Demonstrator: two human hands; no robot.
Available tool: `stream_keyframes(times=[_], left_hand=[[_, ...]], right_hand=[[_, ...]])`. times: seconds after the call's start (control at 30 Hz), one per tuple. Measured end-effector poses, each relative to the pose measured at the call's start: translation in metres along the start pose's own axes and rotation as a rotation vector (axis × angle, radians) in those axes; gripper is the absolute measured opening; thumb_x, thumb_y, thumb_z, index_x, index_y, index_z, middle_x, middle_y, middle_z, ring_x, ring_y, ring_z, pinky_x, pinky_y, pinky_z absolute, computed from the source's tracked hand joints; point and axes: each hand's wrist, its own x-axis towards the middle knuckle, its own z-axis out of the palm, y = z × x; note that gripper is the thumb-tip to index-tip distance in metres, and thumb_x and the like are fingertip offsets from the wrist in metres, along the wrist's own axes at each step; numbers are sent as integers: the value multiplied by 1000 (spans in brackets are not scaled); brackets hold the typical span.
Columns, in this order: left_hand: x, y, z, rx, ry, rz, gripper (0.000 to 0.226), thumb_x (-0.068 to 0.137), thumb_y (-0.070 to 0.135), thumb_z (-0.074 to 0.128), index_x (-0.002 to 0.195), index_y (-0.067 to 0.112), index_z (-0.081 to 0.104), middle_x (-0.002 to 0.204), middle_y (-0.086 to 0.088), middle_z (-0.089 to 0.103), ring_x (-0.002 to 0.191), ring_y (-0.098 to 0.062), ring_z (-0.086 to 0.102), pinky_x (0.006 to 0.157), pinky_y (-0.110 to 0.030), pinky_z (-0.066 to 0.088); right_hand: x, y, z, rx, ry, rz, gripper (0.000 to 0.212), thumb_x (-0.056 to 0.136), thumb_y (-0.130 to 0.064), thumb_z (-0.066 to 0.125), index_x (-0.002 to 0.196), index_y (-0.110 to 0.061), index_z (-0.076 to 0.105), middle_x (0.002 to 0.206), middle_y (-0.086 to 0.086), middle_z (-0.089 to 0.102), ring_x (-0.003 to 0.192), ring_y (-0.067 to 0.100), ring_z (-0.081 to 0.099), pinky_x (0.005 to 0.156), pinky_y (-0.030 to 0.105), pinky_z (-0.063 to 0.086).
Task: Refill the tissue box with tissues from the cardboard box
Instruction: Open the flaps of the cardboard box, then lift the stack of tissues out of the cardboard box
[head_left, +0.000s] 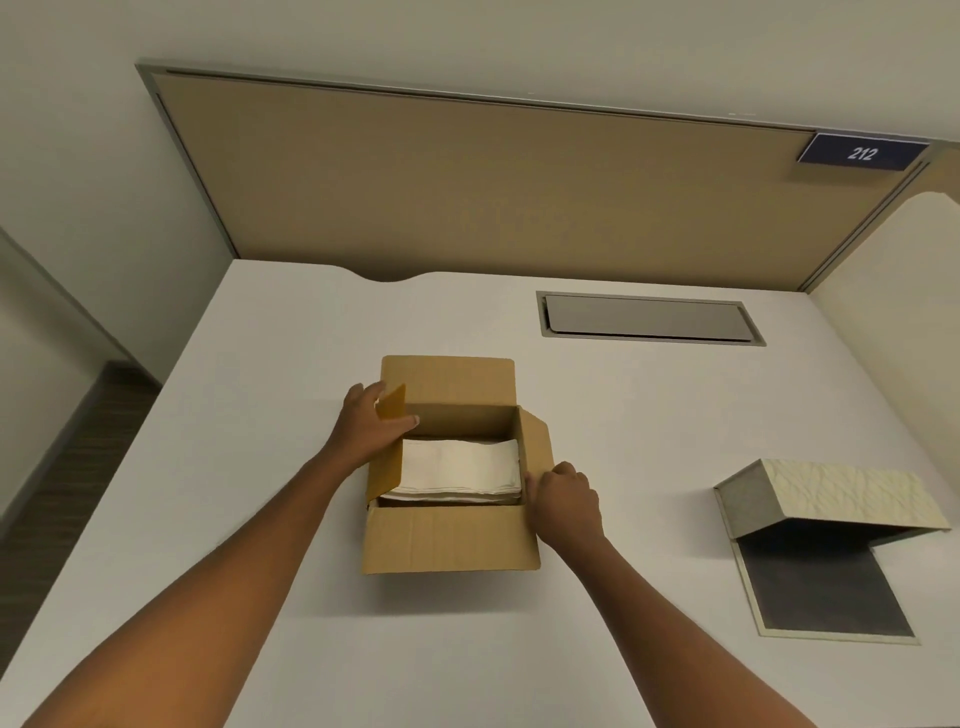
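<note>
Your left hand (371, 428) and right hand (563, 499) grip the cardboard box (452, 540) flaps, baring the tissues (457, 470) for grabbing.

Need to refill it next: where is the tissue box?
The tissue box lies open on the table's right side, right of the cardboard box.

— Where am I looking in on?

— I'd say an office cubicle. A white bench (623, 415) is closed off at 12 o'clock by a tan partition panel (493, 182) in a metal frame, with a dark number plate (862, 151) reading 212 at 1 o'clock.

— Anything else?

— A cable hatch (649, 318) is set flush into the bench.
</note>
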Motion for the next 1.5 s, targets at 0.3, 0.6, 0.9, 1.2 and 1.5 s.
stream_keyframes(times=[0.3, 0.6, 0.9, 1.2, 1.5], left_hand=[[-17, -39, -40, -441, 272, -222, 29, 80, 15, 74, 105, 0, 69, 113, -19, 69, 92, -28, 63, 83, -42, 51], [-18, -65, -35, -201, 291, -323, 41, 76, 20, 79, 108, -2, 67, 116, -20, 67, 106, -36, 62, 91, -44, 52], [-23, -65, -14, -174, 199, -305, 29, 86, 19, 70, 107, -1, 68, 115, -20, 67, 104, -37, 63, 90, -45, 53], [-34, -58, 6, -224, 159, -287, 31, 96, 21, 55, 108, -4, 69, 106, -20, 70, 94, -37, 66, 91, -48, 55], [-46, -37, 2, 205, 379, -107, 33, 91, 21, 61, 109, -6, 64, 110, -25, 64, 106, -38, 58, 84, -40, 47]], right_hand=[[3, -2, -2, -27, -3, -22, 50, 99, -39, 29, 100, -6, 65, 108, 11, 57, 97, 28, 55, 84, 41, 47], [4, -6, -1, 160, 70, -38, 33, 97, -30, 41, 97, -6, 64, 105, 10, 60, 86, 27, 61, 79, 38, 51], [4, -11, -1, 184, 45, -46, 24, 98, -26, 40, 110, -12, 56, 102, 5, 62, 81, 19, 55, 71, 29, 44], [4, -14, -1, 186, 26, -52, 21, 97, -22, 35, 100, -11, 53, 95, 6, 59, 78, 23, 55, 69, 36, 47], [4, -10, -10, 52, 90, -98, 22, 96, -27, 41, 96, -11, 57, 95, 5, 62, 79, 24, 59, 64, 31, 43]])
